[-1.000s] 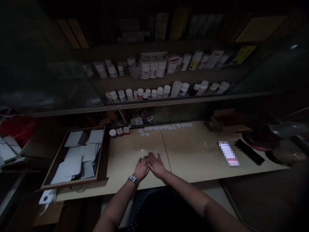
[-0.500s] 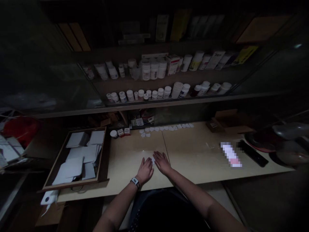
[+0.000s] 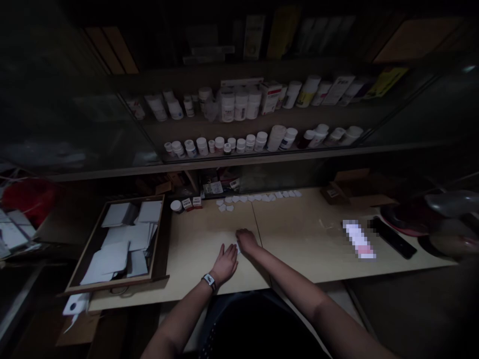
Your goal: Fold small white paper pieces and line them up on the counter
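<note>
My left hand (image 3: 225, 263), a watch (image 3: 209, 280) on its wrist, lies flat on the table with fingers stretched out. Its fingertips are at a small piece of white paper (image 3: 238, 248), mostly hidden between my two hands. My right hand (image 3: 247, 242) rests on the paper's right side with its fingers curled in. What those fingers hold, if anything, is hidden. Toward the table's back edge lies a row of small folded white papers (image 3: 265, 198), with a few more just in front of its left end.
An open drawer (image 3: 161, 234) with stacks of white paper sheets (image 3: 127, 238) stands at left. Beside it are a white jar (image 3: 176, 206) and small boxes (image 3: 192, 203). A black phone (image 3: 394, 238) and a cardboard box (image 3: 352, 187) are at right. Shelves of medicine bottles (image 3: 239, 105) rise behind.
My right hand's fingers have gone from stretched out flat to curled, and the hand has shifted slightly left. My left hand stays almost in place.
</note>
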`<state>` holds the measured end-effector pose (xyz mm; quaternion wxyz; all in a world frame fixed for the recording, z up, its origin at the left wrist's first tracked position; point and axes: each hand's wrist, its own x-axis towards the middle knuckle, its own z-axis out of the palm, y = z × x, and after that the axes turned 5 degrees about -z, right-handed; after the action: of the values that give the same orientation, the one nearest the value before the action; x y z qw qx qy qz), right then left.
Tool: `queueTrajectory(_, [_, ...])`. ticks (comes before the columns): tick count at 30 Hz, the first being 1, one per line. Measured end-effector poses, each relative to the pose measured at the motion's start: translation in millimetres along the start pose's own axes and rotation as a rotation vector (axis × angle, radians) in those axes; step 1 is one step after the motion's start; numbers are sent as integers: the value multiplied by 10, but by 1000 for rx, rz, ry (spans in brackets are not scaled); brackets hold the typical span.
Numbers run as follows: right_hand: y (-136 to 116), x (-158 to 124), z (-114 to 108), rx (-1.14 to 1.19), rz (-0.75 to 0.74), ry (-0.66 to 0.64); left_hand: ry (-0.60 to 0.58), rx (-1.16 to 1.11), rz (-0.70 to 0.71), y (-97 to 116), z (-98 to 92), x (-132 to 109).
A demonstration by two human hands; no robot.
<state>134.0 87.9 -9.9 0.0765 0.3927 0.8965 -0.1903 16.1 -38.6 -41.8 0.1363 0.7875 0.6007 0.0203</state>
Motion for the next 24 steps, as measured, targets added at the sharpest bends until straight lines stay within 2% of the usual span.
queueTrajectory(5, [-2, -17, -92, 13, -50, -59, -7, 48, 9, 11, 26, -7])
queueTrajectory(12, [-18, 48, -168, 50, -3, -177, -37, 110, 34, -1, 15, -20])
queueTrajectory(24, [51, 101, -96, 158, 38, -193, -44, 110, 34, -39, 69, -41])
